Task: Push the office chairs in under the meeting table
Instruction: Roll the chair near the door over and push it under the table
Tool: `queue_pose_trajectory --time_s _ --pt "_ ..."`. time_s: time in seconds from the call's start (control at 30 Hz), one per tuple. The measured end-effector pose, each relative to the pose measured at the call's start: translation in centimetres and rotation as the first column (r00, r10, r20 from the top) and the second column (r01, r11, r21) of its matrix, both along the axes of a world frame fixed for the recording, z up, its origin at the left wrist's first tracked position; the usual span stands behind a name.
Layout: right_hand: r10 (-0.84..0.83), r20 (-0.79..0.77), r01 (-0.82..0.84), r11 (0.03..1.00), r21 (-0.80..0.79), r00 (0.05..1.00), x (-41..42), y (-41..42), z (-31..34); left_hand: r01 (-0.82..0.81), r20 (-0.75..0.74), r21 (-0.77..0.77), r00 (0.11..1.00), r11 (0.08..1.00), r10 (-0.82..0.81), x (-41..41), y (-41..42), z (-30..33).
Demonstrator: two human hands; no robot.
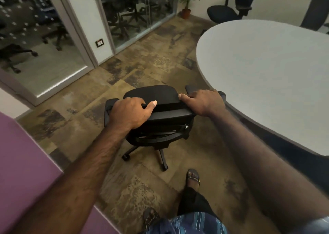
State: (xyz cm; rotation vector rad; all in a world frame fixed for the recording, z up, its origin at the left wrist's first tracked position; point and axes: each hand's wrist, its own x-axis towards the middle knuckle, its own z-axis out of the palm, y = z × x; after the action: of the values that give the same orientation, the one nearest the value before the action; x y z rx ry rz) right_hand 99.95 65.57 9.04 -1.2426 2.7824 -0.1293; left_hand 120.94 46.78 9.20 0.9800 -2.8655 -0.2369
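Observation:
A black office chair [161, 98] on castors stands in front of me, seen from behind and above, its seat facing away. My left hand [130, 113] grips the left end of its backrest top. My right hand [203, 102] grips the right end. The chair's right armrest sits close to the curved edge of the pale grey meeting table [267, 70], which fills the right side. The chair is outside the table, on the carpet to its left. A second black office chair [229, 11] stands at the table's far side, with part of another chair's back [316, 11] beside it.
A purple wall or partition [26, 162] runs along my left. Glass walls and a glass door [49, 43] close the far left. A potted plant [187, 2] stands in the far corner. My sandalled feet [193, 177] are just behind the chair's base.

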Motion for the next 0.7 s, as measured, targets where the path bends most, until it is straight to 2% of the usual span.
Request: queue_pose_trajectory --time_s 0.27,0.7 --pt "-0.144 0.021 0.146 0.986 -0.084 0.989 1.2 4.3 -0.7 0.131 0.053 0.071 0.989 0.989 -0.135 -1.5 1.6 1.3" --pt "-0.318 0.061 0.324 0.933 -0.156 0.946 2.4 11.8 -0.6 0.313 0.089 0.096 0.943 0.945 -0.321 -6.6 5.1 2.0"
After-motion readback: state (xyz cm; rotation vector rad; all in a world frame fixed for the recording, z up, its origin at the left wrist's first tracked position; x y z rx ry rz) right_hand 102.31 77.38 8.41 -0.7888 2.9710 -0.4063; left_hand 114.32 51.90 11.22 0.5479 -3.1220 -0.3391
